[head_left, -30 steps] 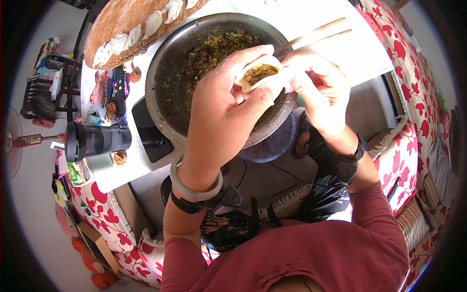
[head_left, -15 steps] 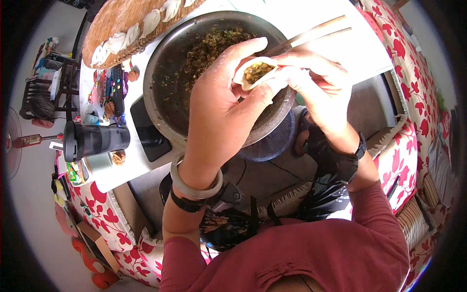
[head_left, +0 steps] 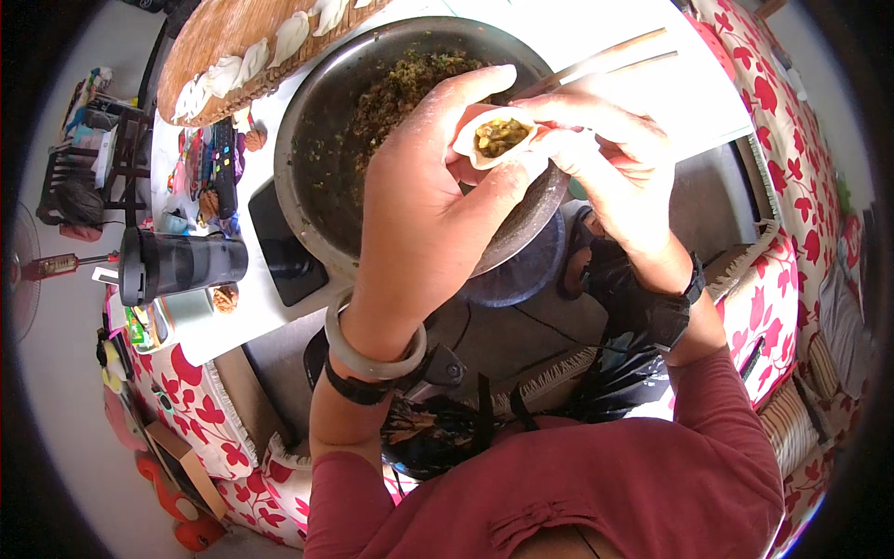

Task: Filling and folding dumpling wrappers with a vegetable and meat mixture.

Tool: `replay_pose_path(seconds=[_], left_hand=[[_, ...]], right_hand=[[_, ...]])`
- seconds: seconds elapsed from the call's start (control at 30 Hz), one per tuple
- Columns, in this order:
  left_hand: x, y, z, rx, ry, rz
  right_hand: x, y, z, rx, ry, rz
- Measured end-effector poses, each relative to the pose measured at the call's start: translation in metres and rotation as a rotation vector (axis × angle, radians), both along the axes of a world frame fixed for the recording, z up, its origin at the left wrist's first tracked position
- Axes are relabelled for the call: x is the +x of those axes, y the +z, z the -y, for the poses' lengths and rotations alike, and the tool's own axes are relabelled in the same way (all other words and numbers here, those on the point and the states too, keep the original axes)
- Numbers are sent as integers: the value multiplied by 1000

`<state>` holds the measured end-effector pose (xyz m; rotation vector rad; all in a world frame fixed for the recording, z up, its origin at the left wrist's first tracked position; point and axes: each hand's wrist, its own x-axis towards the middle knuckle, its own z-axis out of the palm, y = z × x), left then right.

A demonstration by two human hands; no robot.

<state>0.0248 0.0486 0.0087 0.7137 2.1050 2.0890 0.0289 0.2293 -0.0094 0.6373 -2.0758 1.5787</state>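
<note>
Between my two hands is a dumpling (head_left: 498,136), its pale wrapper cupped around a green and brown filling that shows at the top. My left hand (head_left: 433,172) curls round its left side, thumb below and forefinger above. The fingers of my right hand (head_left: 610,158) pinch the wrapper's right edge. Both hands are over a large metal bowl (head_left: 307,168) with chopped filling (head_left: 396,98) inside, partly hidden by my left hand. A pair of chopsticks (head_left: 615,58) rests at the bowl's right rim, sticking out past my right hand.
A round wooden board (head_left: 209,47) with several folded dumplings (head_left: 291,39) lies at the far left. A black phone (head_left: 284,252), a dark tumbler (head_left: 186,267) and a remote (head_left: 224,158) are left of the bowl on the white table (head_left: 233,331). Flower-patterned covers (head_left: 759,307) drape the seats.
The wrapper's right edge is drawn in more, and its opening looks rounder and turned more upward. Both hands stay in nearly the same place.
</note>
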Motion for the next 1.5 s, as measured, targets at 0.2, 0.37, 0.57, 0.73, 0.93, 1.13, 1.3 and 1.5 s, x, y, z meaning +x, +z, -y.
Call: replay_pose_path(seconds=[0.2, 0.37, 0.57, 0.73, 0.93, 1.13, 1.3, 1.5], left_hand=[[-2, -11, -5, 40, 90, -71], [0, -12, -7, 41, 94, -62], [-2, -10, -2, -34, 96, -117], [0, -8, -2, -136, 71, -107], [1, -9, -8, -90, 137, -111], [-3, -10, -3, 133, -16, 150], [-2, -11, -5, 41, 114, 51], [3, 0, -6, -171, 223, -24]], right_hand=[[-2, -1, -2, 111, 4, -131], [2, 6, -4, 282, -61, -222], [0, 3, 1, 59, -4, -49], [-1, 10, -2, 230, 28, -170], [1, 10, -3, 357, -53, -323], [10, 1, 9, 70, -150, -130], [4, 7, -2, 82, -64, -110], [-1, 8, -1, 170, -22, -177]])
